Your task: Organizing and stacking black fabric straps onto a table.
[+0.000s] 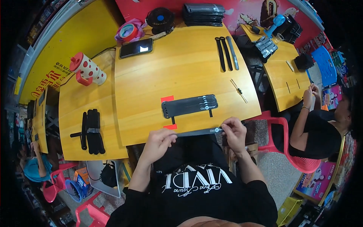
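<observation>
A flat dark grey strap [194, 132] is stretched level along the table's near edge. My left hand [158, 143] pinches one end of it, and my right hand [235, 135] pinches the other, beside its small white print. Just beyond it lies a neat row of overlapping black straps [187, 107], with holes at their left ends and white print at their right. Two short black strips stick out from under the row. Red tape pieces [167, 98] are stuck to the table at its left. Farther off rest three separate straps [226, 53], two black and one grey.
A thin stick with a black piece [239, 90] lies at right. Leftward are a banded bundle of black straps [95, 142], a dotted tumbler [89, 70] and a phone [136, 48]. A fan [160, 19] and stacked black packs [203, 14] stand behind. Another person [315, 128] sits at right.
</observation>
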